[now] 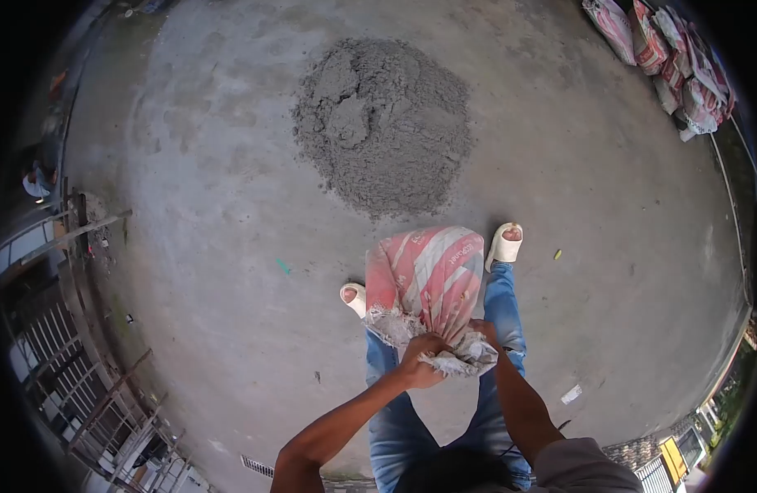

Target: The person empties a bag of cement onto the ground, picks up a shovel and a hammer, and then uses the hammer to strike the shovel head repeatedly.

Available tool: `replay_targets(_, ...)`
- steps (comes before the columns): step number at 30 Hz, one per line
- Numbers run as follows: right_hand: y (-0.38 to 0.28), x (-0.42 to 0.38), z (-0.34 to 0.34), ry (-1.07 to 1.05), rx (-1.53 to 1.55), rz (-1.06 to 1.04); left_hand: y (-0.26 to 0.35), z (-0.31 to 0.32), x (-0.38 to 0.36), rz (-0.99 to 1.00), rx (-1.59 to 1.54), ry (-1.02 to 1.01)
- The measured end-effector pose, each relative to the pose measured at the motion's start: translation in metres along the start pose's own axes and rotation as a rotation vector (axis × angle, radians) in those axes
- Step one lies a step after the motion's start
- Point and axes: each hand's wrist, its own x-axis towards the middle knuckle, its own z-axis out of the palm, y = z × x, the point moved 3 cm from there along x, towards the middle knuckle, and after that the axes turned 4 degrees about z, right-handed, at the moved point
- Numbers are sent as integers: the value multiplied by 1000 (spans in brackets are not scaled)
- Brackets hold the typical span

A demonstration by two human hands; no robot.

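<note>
A red-and-white striped cement sack point(432, 275) hangs between my legs, just above the concrete floor. My left hand point(420, 361) grips the sack's crumpled grey open end. My right hand point(483, 331) holds the same bunched end from the other side, partly hidden behind the fabric. A round heap of grey cement or sand mix point(384, 123) lies on the floor in front of me, about a step beyond my white sandals point(505, 244).
A stack of more red-and-white sacks point(666, 57) lies at the far right. Metal railings and wooden poles point(74, 329) line the left side. A floor drain grate point(258, 466) is near my left. Small scraps dot the concrete floor point(214, 205).
</note>
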Motion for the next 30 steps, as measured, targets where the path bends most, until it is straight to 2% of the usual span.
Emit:
replay_targets(1,-36,-2,-19,118,-417,-299,-26,3,8,-78,54,2)
replay_targets(2,-50,5,-27,105,-60,-148,-58,7,9,-163,102,-10)
replay_targets(3,-56,11,-34,88,283,23,-110,28,-2,-127,36,179)
replay_targets(5,-92,23,-67,44,188,137,-142,49,18,-315,113,130)
replay_targets(7,-119,52,-71,-68,127,4,-200,69,16,-370,277,88)
replay_targets(8,-140,66,-71,-133,29,-81,-212,68,28,-376,259,98)
replay_targets(10,-190,52,-58,-239,-155,-136,-206,80,9,-304,152,74)
replay_targets(11,-224,40,-43,-282,-229,-162,-202,85,-6,-346,136,67)
replay_targets(13,-237,41,-9,-380,-462,-108,-200,73,-11,-259,430,-5)
replay_targets(14,-245,32,7,-398,-468,-109,-181,61,-9,-277,435,2)
replay_targets(16,-265,5,36,-526,-720,-265,-127,26,10,-358,274,251)
replay_targets(17,-270,-4,48,-533,-729,-262,-119,21,2,-422,177,221)
replay_targets(18,-273,-12,61,-652,-917,-201,-114,13,0,-425,174,233)
replay_targets(19,-272,-17,68,-769,-1107,-134,-111,5,-4,-436,138,332)
replay_targets(20,-273,-24,73,-773,-1120,-134,-110,-3,-8,-448,101,429)
replay_targets(21,-273,-32,77,-688,-1174,-229,-112,-8,-12,-453,96,438)
replay_targets(23,-265,-34,82,-502,-1267,-387,-123,-15,-25,-620,-430,709)
replay_targets(24,-258,-27,83,-509,-1279,-386,-126,-17,-26,-624,-437,721)
replay_targets(26,-269,-20,83,-418,-1214,-521,-138,-25,-33,-815,-568,939)
replay_targets(27,-281,-22,73,-414,-1176,-524,-141,-25,-32,-917,-495,872)
replay_targets(28,-284,-15,65,-444,-949,-497,-141,-28,-26,-918,-502,885)
replay_targets(30,-296,-6,51,-440,-568,-279,-140,-28,-5,-1197,-578,587)
